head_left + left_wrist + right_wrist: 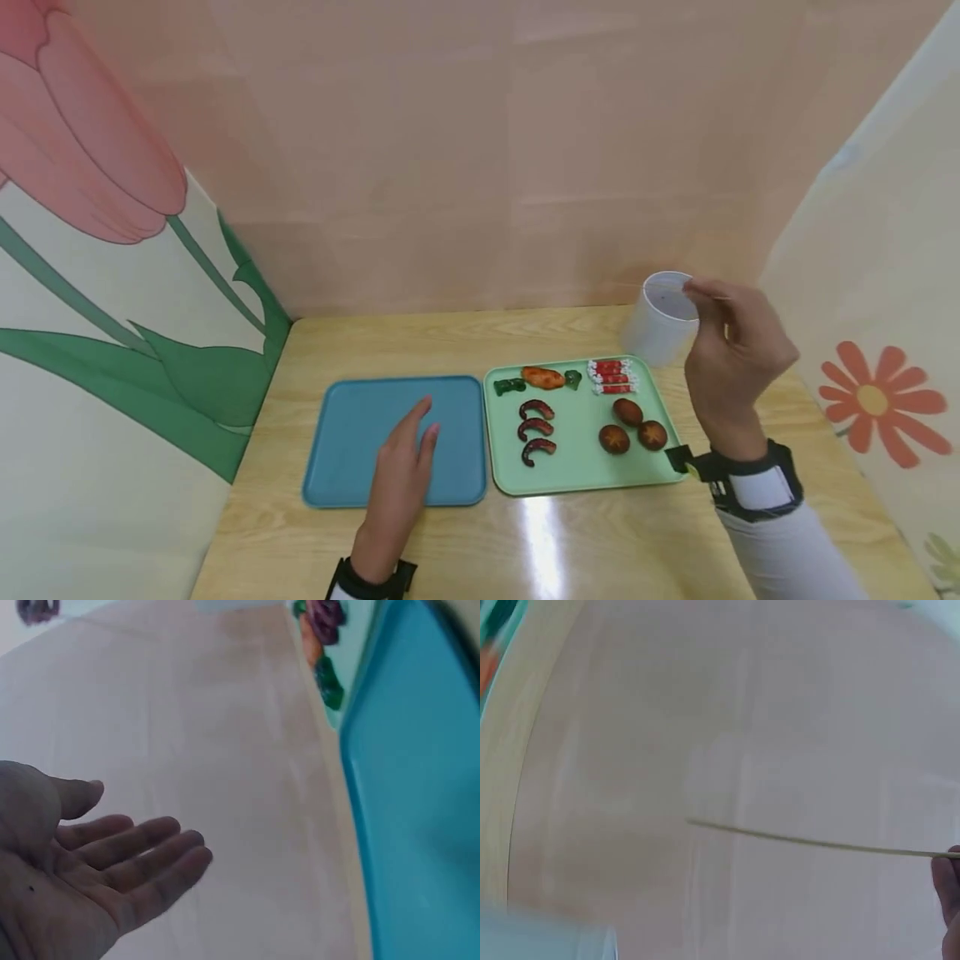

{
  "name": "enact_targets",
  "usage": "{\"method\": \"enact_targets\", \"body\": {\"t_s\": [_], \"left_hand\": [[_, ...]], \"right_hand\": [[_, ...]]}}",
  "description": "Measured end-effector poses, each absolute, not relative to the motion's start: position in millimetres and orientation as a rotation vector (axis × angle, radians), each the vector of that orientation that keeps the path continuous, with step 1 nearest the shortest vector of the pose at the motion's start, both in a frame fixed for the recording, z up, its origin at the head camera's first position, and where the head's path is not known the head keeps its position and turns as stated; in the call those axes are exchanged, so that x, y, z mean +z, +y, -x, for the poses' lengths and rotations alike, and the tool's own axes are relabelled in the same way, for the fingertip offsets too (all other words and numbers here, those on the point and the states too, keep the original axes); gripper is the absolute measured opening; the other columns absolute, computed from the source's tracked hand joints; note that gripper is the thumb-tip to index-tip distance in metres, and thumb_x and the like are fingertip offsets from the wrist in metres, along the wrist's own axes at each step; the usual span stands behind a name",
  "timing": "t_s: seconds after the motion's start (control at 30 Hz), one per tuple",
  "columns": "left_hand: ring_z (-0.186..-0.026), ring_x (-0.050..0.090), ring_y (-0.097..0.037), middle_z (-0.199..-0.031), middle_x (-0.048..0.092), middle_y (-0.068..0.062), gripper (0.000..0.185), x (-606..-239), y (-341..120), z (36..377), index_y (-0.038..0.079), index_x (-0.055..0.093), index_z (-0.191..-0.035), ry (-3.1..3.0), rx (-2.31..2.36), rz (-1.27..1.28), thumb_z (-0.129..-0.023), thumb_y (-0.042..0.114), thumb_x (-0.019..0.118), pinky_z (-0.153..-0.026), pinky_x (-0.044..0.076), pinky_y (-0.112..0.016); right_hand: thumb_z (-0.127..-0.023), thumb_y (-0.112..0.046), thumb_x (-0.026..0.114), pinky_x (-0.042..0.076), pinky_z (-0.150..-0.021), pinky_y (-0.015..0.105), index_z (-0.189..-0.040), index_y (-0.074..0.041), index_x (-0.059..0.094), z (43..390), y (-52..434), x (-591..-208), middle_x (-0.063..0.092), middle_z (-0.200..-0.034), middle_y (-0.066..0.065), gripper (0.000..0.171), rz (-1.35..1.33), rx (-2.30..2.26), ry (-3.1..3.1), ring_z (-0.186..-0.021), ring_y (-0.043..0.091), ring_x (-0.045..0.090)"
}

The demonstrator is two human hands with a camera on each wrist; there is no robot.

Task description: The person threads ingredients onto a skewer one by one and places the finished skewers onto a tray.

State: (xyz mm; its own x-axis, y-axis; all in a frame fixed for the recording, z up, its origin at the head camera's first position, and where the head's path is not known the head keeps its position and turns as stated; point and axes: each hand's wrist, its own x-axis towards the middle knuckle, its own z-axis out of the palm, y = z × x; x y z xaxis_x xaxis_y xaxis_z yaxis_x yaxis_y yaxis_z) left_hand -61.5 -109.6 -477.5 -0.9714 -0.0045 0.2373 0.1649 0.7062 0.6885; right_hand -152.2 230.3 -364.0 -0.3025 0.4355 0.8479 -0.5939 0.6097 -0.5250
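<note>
The left hand (401,467) lies flat, fingers straight and loosely spread, over the blue tray (352,417), which carries nothing else; in the left wrist view the palm (67,877) faces up toward the camera with relaxed fingers and holds nothing. Just beside the blue tray, edge to edge, sits the green tray (577,467), laid out in groups as if sorted by kind: a green piece (510,386), an orange piece (542,377) and a second green piece (573,379) along the far edge, three dark curled sausage-like pieces (536,430) stacked in a column, three red-and-white wrapped sticks (613,377) side by side, and three brown mushroom caps (628,427) clustered near the right edge.

Further right, the right hand (731,358) is raised above the bench, its fingertips pinching a thin wooden skewer (810,841) (barely visible from the head camera, plain as a pale line in the right wrist view). The skewer lies roughly level at the mouth of the white cup (662,321), which stands upright behind the green tray's far right corner.

The bench (525,550) is pale wood with a glossy sheen. A plain pinkish wall (480,167) closes the back, a tulip-printed panel (97,250) the left, and a flower-printed panel (877,333) the right.
</note>
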Motion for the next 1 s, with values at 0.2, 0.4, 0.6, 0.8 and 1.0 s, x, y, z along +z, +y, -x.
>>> {"method": "enact_targets", "body": {"t_s": [0.2,0.4,0.6,0.8,1.0], "left_hand": [[-0.121,0.067,-0.034,-0.130,0.069,-0.018,0.041,-471,-94,73,0.001,0.063,-0.134,-2.430,-0.947,0.488,-0.095,0.007,0.071,-0.095,0.058,-0.046],[-0.124,0.065,-0.036,-0.132,0.067,-0.021,0.050,-469,-86,76,-0.002,0.062,-0.135,-2.363,-0.860,0.703,-0.087,0.005,0.077,-0.099,0.057,-0.047],[-0.125,0.066,-0.032,-0.133,0.068,-0.019,0.050,-470,-83,73,0.001,0.062,-0.138,-2.420,-0.902,0.734,-0.090,0.005,0.075,-0.099,0.057,-0.042],[-0.094,0.077,-0.021,-0.100,0.078,-0.010,0.034,-473,-84,71,0.002,0.073,-0.122,-2.421,-0.930,0.704,-0.089,-0.003,0.075,-0.076,0.062,-0.026],[-0.079,0.078,-0.017,-0.088,0.079,-0.008,0.022,-477,-89,67,0.004,0.077,-0.104,-2.509,-0.886,0.557,-0.087,-0.009,0.073,-0.065,0.062,-0.026]], "right_hand": [[-0.087,0.018,0.068,0.060,-0.080,0.022,-0.090,0.023,0.067,116,196,-361,0.076,-0.088,0.015,0.005,-0.344,1.486,-1.587,-0.082,0.013,0.075],[-0.087,0.025,0.062,0.060,-0.077,0.020,-0.096,0.019,0.068,99,174,-390,0.077,-0.094,0.011,0.012,-0.478,1.710,-1.695,-0.085,0.015,0.076],[-0.090,0.023,0.059,0.062,-0.074,0.028,-0.099,0.018,0.067,88,154,-400,0.076,-0.096,0.012,0.013,-0.572,1.951,-1.669,-0.085,0.019,0.077],[-0.092,0.017,0.060,0.063,-0.078,0.033,-0.099,0.015,0.068,88,146,-406,0.076,-0.095,0.013,0.011,-0.563,2.034,-1.738,-0.089,0.020,0.077],[-0.094,-0.008,0.072,0.060,-0.084,0.025,-0.109,-0.003,0.074,96,151,-419,0.077,-0.109,0.008,0.015,-0.377,1.778,-2.295,-0.100,0.013,0.074]]}}
